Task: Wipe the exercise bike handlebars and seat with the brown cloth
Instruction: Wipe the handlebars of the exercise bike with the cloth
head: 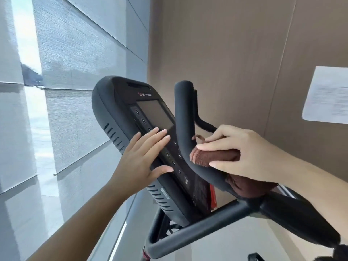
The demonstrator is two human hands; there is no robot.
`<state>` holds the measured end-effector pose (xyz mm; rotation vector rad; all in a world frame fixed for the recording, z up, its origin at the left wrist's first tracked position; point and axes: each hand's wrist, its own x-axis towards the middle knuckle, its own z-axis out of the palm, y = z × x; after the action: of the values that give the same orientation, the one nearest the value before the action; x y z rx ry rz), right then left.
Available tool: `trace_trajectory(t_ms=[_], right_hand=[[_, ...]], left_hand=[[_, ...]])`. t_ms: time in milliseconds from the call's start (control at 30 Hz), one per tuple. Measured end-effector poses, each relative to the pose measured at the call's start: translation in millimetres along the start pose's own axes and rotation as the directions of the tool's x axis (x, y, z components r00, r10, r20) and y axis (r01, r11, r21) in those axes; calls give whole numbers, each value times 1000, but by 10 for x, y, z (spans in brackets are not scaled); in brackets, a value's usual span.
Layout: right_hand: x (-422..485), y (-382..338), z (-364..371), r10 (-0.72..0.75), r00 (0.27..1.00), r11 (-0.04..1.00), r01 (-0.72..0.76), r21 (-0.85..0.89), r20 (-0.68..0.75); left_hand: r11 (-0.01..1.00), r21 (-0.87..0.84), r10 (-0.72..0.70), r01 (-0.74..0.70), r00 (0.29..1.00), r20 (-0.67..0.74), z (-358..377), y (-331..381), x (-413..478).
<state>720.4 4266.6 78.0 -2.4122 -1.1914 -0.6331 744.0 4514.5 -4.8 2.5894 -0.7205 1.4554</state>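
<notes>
The Star Trac console [116,117] lies under the left hand [143,159], whose straight fingers [160,133] rest flat on its buttons. The curved handlebar [183,113] runs under the right hand [244,153], which grips the brown cloth [212,157] wrapped round the bar. Sliding that wrap firmly along the whole curve should clean best. The console crowds the bar's inner side; a paper notice [327,95] hangs beyond the right hand. No seat shows.
</notes>
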Motion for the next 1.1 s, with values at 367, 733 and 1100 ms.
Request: trace_trajectory(t_ms=[367,733,1100], right_hand=[[622,-496,591,-139,806,854,-196,-482,-575],[249,-654,584,-124,901,822,-141,-552,-416],[448,-515,623,-155,897,710,-190,-678,-413]], left_hand=[[990,19,138,-136,982,-128,334,-387,-35],[956,70,292,-284,937,-192,393,-547,-23],[948,102,319,-302,902,-291,545,-592,0]])
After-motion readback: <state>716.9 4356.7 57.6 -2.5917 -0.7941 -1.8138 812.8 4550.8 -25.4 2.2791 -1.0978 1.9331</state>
